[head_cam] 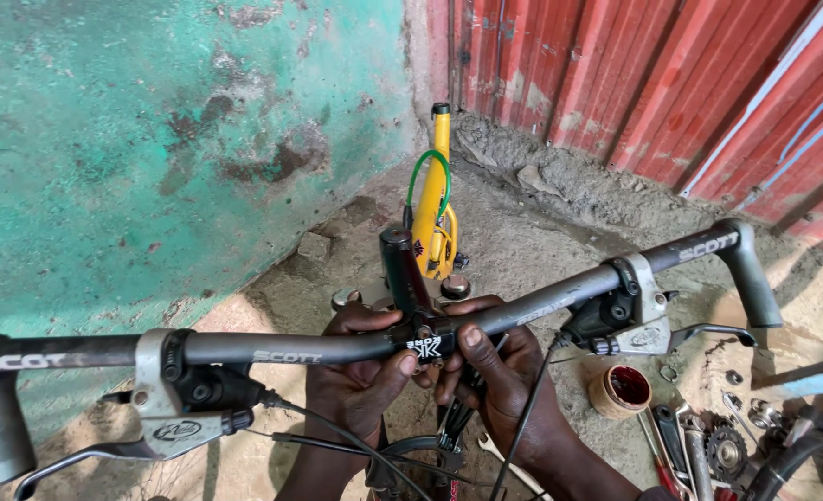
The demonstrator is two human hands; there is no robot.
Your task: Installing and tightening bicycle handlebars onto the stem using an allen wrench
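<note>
Frame centre: left hand (360, 371) and right hand (504, 376) both grasp the stem clamp (427, 336) of the grey handlebar (282, 348), thumbs on top. Grease tin (618, 391) lower right.

The long metal handlebar (319, 349) is dark grey with silver brake levers (166, 408). Far behind it, a bright yellow bicycle frame (433, 218) carries a green cable loop (427, 172). The left wall (152, 139) is patchy turquoise; the right corrugated sheet (653, 83) is red.
</note>
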